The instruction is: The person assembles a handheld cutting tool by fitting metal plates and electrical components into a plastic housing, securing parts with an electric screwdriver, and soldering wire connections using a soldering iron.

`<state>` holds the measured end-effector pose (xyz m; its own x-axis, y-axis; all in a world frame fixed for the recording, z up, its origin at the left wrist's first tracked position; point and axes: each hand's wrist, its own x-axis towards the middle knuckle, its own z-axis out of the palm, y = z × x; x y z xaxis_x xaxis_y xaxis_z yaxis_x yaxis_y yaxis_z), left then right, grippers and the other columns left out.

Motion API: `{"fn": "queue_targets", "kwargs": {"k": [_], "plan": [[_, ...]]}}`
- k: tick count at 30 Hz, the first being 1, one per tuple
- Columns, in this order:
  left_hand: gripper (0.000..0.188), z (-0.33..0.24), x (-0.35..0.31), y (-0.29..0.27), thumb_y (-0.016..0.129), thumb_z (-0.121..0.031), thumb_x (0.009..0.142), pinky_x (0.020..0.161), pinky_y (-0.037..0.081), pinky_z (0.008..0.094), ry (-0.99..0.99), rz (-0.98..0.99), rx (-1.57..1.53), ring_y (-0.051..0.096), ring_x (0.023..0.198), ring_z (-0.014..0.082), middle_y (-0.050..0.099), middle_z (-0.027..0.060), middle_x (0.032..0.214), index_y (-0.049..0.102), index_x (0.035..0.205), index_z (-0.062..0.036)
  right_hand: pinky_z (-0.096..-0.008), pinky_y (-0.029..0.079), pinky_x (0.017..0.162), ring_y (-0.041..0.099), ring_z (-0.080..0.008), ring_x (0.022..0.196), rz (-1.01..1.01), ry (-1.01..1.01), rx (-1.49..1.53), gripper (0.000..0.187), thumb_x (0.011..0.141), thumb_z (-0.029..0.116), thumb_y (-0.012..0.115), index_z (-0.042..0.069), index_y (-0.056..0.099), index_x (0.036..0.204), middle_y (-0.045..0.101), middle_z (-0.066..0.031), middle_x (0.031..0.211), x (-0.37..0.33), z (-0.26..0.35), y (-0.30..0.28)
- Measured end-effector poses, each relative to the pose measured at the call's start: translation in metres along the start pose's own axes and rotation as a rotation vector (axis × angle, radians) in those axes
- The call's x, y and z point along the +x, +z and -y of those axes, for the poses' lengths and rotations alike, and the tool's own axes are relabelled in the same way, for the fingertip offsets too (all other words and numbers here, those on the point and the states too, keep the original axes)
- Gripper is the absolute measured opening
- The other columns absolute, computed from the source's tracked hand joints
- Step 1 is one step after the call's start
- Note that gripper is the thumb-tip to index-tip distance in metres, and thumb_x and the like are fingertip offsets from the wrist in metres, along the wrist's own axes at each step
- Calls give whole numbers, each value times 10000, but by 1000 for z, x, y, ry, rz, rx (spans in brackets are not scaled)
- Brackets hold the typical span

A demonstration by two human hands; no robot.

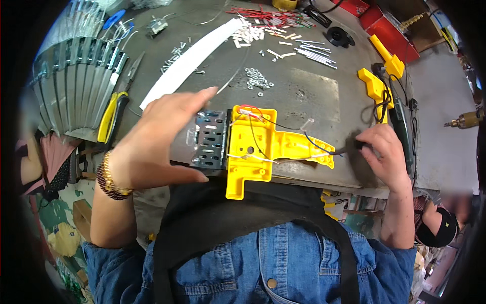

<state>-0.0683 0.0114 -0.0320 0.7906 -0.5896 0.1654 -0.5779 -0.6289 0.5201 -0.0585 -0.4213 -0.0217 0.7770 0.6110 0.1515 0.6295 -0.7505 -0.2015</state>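
Observation:
A yellow plastic housing half (250,169) with a handle lies inner side up at the table's front edge. Thin red, white, black and blue wires run across it. A slotted metal plate (211,139) adjoins its left side. My left hand (152,139) spans the plate, thumb and fingers spread apart beyond its two edges, gripping nothing visible. Right of the handle, my right hand (385,152) is closed with its fingertips on a dark cable (349,150) that leads to the handle's tip. The cable's end is hidden in the fingers.
Metal blades (76,81) fan out at left beside yellow-handled pliers (112,116). A white strip (190,61), nuts (257,78), white sleeves (248,35) and red wires (273,17) lie behind. At right are yellow housings (374,88), a dark tool (401,129) and a drill (463,121).

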Motion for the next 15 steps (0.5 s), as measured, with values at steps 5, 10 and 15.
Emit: {"fn": "queue_targets", "kwargs": {"k": [5,10,15], "plan": [[304,31,-17,-33,698,-83,760,782,473,336,-207,-114,89,582,909,265,587,120,1004,639,1052,-23,-384,490,858,606,-294,984,1,6,64,420,601,-16,778,53,656,997,642,-101,1016,12,-5,-26],[129,42,-28,-48,646,14,788,717,476,369,-248,17,298,599,828,294,582,136,860,626,913,-9,-344,489,851,624,-260,955,-129,-4,-75,196,804,21,696,27,657,996,654,-82,993,60,-67,-38],[165,40,-37,-66,667,31,766,745,493,395,-185,-153,412,603,838,331,599,132,897,628,913,-34,-269,488,807,621,-156,928,-357,216,209,317,876,77,678,52,604,1184,663,-68,1008,134,-119,-14]]}}
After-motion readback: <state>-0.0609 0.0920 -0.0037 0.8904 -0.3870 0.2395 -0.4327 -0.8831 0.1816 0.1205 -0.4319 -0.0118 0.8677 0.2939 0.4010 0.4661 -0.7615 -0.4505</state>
